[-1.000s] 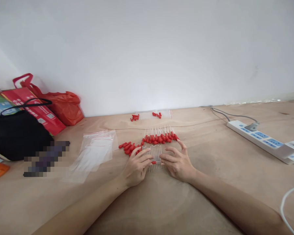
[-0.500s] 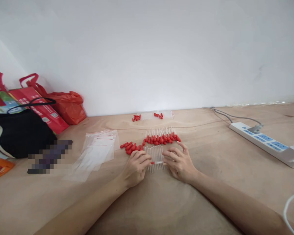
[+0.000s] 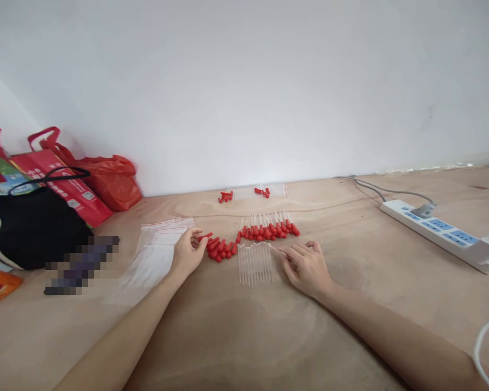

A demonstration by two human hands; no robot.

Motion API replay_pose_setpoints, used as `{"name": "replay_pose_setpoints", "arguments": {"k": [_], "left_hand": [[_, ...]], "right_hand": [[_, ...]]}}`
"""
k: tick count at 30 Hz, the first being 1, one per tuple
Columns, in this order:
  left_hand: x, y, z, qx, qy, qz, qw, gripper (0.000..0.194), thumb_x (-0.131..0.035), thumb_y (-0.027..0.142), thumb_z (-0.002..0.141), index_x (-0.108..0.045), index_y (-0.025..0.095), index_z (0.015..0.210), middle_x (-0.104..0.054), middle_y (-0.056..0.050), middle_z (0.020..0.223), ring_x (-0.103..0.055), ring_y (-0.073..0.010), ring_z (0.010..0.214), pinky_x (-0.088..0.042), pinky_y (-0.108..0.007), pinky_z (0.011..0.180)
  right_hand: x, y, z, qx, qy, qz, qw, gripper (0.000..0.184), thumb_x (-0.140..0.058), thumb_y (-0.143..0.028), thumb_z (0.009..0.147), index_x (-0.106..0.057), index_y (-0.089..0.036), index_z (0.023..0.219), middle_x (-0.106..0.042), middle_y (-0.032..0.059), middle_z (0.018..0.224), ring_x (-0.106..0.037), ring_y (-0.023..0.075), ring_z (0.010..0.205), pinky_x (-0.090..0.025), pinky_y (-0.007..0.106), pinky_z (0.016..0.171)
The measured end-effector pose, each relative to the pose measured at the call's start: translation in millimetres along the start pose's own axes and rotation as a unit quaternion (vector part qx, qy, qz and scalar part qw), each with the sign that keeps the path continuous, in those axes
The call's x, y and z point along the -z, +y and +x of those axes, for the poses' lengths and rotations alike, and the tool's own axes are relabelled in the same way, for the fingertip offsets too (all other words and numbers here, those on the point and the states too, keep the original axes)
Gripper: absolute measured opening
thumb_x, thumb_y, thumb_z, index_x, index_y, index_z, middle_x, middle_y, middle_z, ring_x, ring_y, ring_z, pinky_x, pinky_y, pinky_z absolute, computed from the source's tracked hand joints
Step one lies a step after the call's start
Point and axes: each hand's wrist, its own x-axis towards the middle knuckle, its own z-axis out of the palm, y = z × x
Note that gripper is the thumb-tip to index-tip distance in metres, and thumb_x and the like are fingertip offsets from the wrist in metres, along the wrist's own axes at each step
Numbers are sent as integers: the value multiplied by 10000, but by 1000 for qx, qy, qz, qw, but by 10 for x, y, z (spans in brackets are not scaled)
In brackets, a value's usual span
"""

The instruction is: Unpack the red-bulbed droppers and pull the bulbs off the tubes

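My left hand (image 3: 188, 251) pinches a red rubber bulb (image 3: 205, 237) at the left end of a pile of similar bulbs (image 3: 220, 250). My right hand (image 3: 308, 270) has its fingers bent together beside a row of clear glass dropper tubes (image 3: 254, 265) lying side by side. From its fingertips a thin glass tube (image 3: 276, 248) seems to point left, close to the row's upper right corner; its outline is faint. Behind that row lie several droppers with red bulbs fitted (image 3: 269, 231), bulb ends facing me.
Clear zip bags (image 3: 155, 252) lie under and beside my left forearm. More red bulbs (image 3: 225, 196) and a clear bag (image 3: 244, 192) rest by the wall. A power strip (image 3: 440, 231) with cords stands right. Shopping bags (image 3: 57, 182) and a black bag (image 3: 32, 228) are left.
My left hand has moved left from the tube row to the bulb pile and now grips a bulb there. My right hand has shifted slightly right, uncovering the tubes.
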Motion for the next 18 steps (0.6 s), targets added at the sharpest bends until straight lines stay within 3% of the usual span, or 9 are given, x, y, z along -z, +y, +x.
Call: {"name": "replay_pose_setpoints", "arguments": {"k": [3, 7, 13, 18], "left_hand": [[-16, -7, -7, 14, -11, 10, 1000, 224, -517, 358, 660, -509, 174, 787, -585, -9, 680, -539, -128, 572, -446, -240, 540], [5, 51, -28, 7, -46, 36, 998, 245, -487, 423, 695, -544, 187, 725, -614, -13, 685, -555, -145, 629, -442, -250, 594], [41, 26, -20, -3, 14, 72, 997, 288, -414, 431, 748, -567, 188, 731, -627, -24, 703, -547, -167, 665, -432, -269, 645], [41, 48, 26, -61, 45, 118, 990, 244, -430, 392, 754, -574, 197, 722, -627, -36, 748, -529, -196, 712, -411, -320, 713]], "right_hand": [[-8, -3, 0, -23, -1, -1, 1000, 183, -422, -153, 770, -602, -186, 771, -609, -18, 625, -504, 90, 566, -224, 290, 690], [-37, -13, 0, -29, -14, -12, 999, 199, -421, -130, 750, -606, -198, 785, -617, -15, 648, -512, 95, 582, -218, 294, 677], [-20, -55, 6, -8, -36, -6, 999, 175, -447, -250, 807, -617, -213, 829, -627, -7, 678, -541, 105, 645, -226, 305, 717], [-5, -78, 5, 0, -48, -1, 999, 257, -469, -413, 803, -618, -205, 826, -625, 4, 652, -550, 130, 668, -237, 328, 759]]}}
